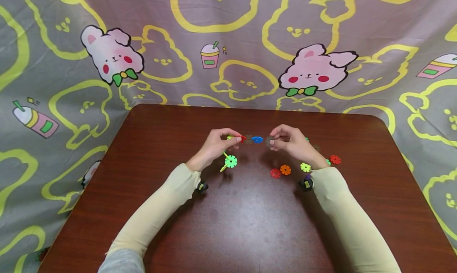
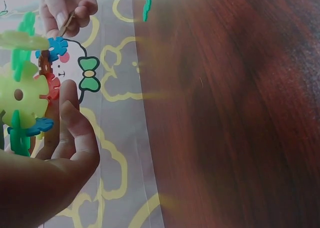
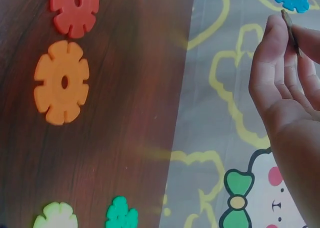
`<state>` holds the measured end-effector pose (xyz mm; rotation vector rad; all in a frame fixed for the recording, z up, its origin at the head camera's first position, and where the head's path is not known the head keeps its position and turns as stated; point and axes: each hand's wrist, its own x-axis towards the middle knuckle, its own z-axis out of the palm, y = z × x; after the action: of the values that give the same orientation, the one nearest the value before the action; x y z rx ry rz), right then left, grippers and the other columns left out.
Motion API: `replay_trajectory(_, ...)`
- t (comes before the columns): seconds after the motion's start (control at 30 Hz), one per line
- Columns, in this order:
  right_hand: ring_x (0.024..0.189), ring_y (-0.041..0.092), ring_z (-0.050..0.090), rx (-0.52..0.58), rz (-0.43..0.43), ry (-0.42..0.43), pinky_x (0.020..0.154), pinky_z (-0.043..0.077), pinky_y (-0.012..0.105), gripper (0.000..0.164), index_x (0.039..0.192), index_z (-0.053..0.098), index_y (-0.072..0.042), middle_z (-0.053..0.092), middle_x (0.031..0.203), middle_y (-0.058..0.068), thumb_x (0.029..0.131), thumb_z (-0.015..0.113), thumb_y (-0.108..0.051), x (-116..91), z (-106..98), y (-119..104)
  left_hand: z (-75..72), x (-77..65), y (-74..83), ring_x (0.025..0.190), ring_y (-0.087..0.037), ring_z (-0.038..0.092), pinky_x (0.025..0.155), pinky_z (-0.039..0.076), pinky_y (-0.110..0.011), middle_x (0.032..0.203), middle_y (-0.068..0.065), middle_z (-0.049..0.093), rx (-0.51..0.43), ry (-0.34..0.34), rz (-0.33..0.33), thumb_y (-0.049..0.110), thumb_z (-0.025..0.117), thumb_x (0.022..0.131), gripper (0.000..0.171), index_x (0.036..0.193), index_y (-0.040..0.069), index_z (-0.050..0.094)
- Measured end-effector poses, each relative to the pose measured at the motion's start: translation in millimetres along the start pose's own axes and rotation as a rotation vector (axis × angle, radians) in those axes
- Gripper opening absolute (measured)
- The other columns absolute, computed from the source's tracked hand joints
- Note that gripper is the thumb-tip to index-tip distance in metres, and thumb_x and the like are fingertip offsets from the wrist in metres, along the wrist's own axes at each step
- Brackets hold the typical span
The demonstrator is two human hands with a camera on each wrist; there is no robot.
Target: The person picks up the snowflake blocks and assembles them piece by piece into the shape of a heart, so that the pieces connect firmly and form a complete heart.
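Dark table (image 1: 232, 233), patterned curtain (image 1: 246, 47) behind. I see linked discs (image 1: 231, 161) held above it, left hand (image 1: 218, 143) pinching red disc (image 1: 243, 138); right hand (image 1: 292, 142) pinches brown disc (image 1: 269, 141), not yet joined to blue disc (image 1: 257, 139). Loose discs (image 1: 285, 170) lie unused, right side.

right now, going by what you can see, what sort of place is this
Probably an indoor tabletop play or craft spot: a brown table, a cartoon-print cloth hung around it, and colorful notched plastic discs lying on top.

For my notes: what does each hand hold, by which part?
Left hand: joined multicoloured notched plastic discs, by the red disc; right hand: brown notched disc, by its edge.
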<state>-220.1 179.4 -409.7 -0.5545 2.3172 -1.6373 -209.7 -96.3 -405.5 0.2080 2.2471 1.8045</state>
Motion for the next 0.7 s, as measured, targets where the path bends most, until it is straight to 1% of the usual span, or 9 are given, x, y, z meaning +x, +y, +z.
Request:
replay_trajectory(0.17, 0.080, 0.018, 0.070, 0.032, 0.006, -0.001, 0.077, 0.058, 0.038, 0.023, 0.112, 0.055, 0.006, 0.059, 0.093, 0.021, 0.091, 0.062, -0.002, 1.5, 2.0, -0.8, 0.1, -0.4, -0.7, 0.093, -0.041, 0.068, 0.065, 0.052, -0.032, 0.100, -0.008, 0.071, 0.004, 0.000, 0.001, 0.020, 0.071, 0.089, 0.019, 0.104, 0.009, 0.072)
replay_trajectory(0.23, 0.079, 0.017, 0.070, 0.044, 0.007, -0.004, 0.078, 0.058, 0.040, 0.023, 0.112, 0.055, 0.005, 0.060, 0.093, 0.020, 0.091, 0.062, -0.001, 2.0, 2.6, -0.5, 0.3, -0.5, -0.3, 0.094, -0.042, 0.067, 0.063, 0.051, -0.030, 0.100, -0.009, 0.071, 0.003, -0.001, 0.003, 0.020, 0.071, 0.089, 0.019, 0.104, 0.009, 0.073)
replay_trajectory(0.3, 0.079, 0.017, 0.070, 0.052, 0.010, -0.009, 0.078, 0.058, 0.041, 0.023, 0.112, 0.055, 0.005, 0.060, 0.093, 0.020, 0.091, 0.062, -0.001, 2.3, 3.1, 0.1, 0.3, -0.5, 0.0, 0.088, -0.036, 0.070, 0.062, 0.050, -0.029, 0.100, -0.009, 0.071, 0.005, -0.001, 0.007, 0.020, 0.071, 0.088, 0.019, 0.104, 0.009, 0.073)
replay_trajectory(0.37, 0.079, 0.017, 0.069, 0.058, 0.011, -0.011, 0.078, 0.058, 0.042, 0.023, 0.112, 0.055, 0.005, 0.061, 0.093, 0.019, 0.091, 0.061, -0.002, 2.3, 3.3, 0.4, 0.5, -0.2, 0.2, 0.082, -0.028, 0.071, 0.063, 0.052, -0.033, 0.100, -0.009, 0.072, 0.003, -0.002, 0.011, 0.019, 0.071, 0.088, 0.018, 0.103, 0.009, 0.073)
replay_trajectory(0.47, 0.080, 0.020, 0.070, 0.065, 0.016, -0.013, 0.078, 0.058, 0.042, 0.024, 0.113, 0.055, 0.005, 0.062, 0.093, 0.017, 0.091, 0.062, -0.003, 2.0, 3.1, 0.7, 0.4, -0.3, 0.6, 0.074, -0.014, 0.071, 0.063, 0.051, -0.035, 0.101, -0.011, 0.072, 0.005, -0.003, 0.013, 0.019, 0.071, 0.088, 0.018, 0.103, 0.009, 0.073)
replay_trajectory(0.53, 0.080, 0.022, 0.070, 0.066, 0.017, -0.015, 0.079, 0.058, 0.043, 0.024, 0.112, 0.056, 0.004, 0.063, 0.093, 0.015, 0.091, 0.063, -0.005, 1.3, 2.7, 0.2, 0.3, -0.6, 1.0, 0.073, -0.014, 0.071, 0.063, 0.051, -0.037, 0.101, -0.012, 0.071, 0.005, -0.005, 0.016, 0.019, 0.071, 0.088, 0.019, 0.103, 0.008, 0.072)
replay_trajectory(0.63, 0.082, 0.024, 0.070, 0.063, 0.017, -0.024, 0.080, 0.057, 0.046, 0.024, 0.112, 0.056, 0.002, 0.065, 0.092, 0.012, 0.092, 0.064, -0.008, 1.0, 2.0, 0.2, 0.0, -0.3, 0.7, 0.074, -0.016, 0.071, 0.060, 0.048, -0.033, 0.100, -0.011, 0.071, 0.011, -0.006, 0.022, 0.020, 0.072, 0.088, 0.019, 0.103, 0.008, 0.073)
replay_trajectory(0.7, 0.082, 0.024, 0.070, 0.063, 0.020, -0.032, 0.081, 0.057, 0.048, 0.024, 0.112, 0.056, 0.001, 0.065, 0.093, 0.011, 0.092, 0.064, -0.009, 1.0, 2.0, -0.1, -0.1, 0.0, 0.6, 0.078, -0.024, 0.072, 0.057, 0.047, -0.029, 0.098, -0.011, 0.072, 0.014, -0.006, 0.024, 0.020, 0.072, 0.088, 0.019, 0.103, 0.009, 0.073)
